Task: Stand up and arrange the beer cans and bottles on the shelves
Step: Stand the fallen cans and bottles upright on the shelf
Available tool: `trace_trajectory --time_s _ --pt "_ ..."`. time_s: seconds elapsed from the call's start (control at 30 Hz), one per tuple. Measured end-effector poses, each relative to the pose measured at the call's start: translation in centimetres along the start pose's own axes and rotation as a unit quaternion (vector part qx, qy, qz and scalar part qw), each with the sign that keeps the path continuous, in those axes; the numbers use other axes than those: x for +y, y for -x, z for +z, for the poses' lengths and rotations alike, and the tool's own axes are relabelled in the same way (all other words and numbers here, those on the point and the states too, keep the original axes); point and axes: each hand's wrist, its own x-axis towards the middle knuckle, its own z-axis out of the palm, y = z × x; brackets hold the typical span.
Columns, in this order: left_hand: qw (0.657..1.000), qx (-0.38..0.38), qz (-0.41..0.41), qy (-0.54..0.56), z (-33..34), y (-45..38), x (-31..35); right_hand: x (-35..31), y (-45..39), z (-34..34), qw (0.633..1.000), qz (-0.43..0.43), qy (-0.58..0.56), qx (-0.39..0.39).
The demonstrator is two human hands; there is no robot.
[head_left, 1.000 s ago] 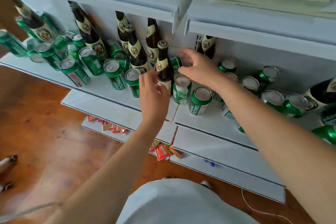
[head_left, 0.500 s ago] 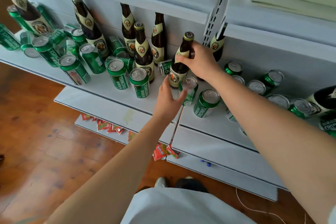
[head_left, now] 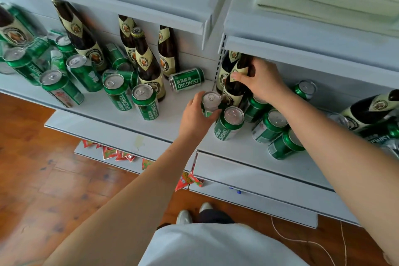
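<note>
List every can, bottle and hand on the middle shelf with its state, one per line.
Left hand: closed around an upright can.
Right hand: gripping an upright bottle.
Tsingtao can: on its side.
Capped bottle: upright.
Two front cans: upright.
Can beside left hand: upright.
Far-right bottle: lying down.
Front-right can: tipped over.

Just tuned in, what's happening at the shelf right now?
A person is tidying beer on a white shelf. The right hand grips a brown bottle by its neck, upright near the shelf divider. The left hand is wrapped around an upright green can in front of it. One can lies on its side nearby.
</note>
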Motion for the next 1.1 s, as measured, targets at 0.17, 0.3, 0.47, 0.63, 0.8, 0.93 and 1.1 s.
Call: trace_trajectory --time_s 0.17,0.3,0.47,0.63,0.8,0.93,1.1 --pt "1.0 -0.022 -0.008 -0.011 1.5 -0.1 1.4 2.2 0.0 -0.6 0.999 0.041 -0.018 0.014" --pt "0.998 -0.054 -0.005 -0.031 1.3 -0.9 1.7 1.5 0.3 -0.3 0.997 0.065 -0.002 0.045" --pt "0.985 0.087 -0.05 -0.138 -2.1 -4.3 -1.3 -2.4 4.6 1.1 0.935 0.017 0.035 0.354" --pt "0.953 -0.018 -0.022 -0.301 -2.9 -6.8 -3.8 -7.2 1.7 6.9 0.983 -0.098 0.033 0.15" --pt "0.957 -0.074 -0.017 -0.28 -1.9 -7.3 -5.7 -8.0 -5.9 10.5 0.974 0.111 0.173 -0.094" --pt "0.983 -0.049 -0.009 -0.175 -2.1 -6.7 -5.9 -6.4 -8.7 13.6 0.964 0.16 0.174 -0.119" --pt "0.997 -0.018 -0.051 -0.046 -2.5 -6.0 -6.3 -5.0 -8.6 13.7 0.968 0.222 0.116 -0.02"
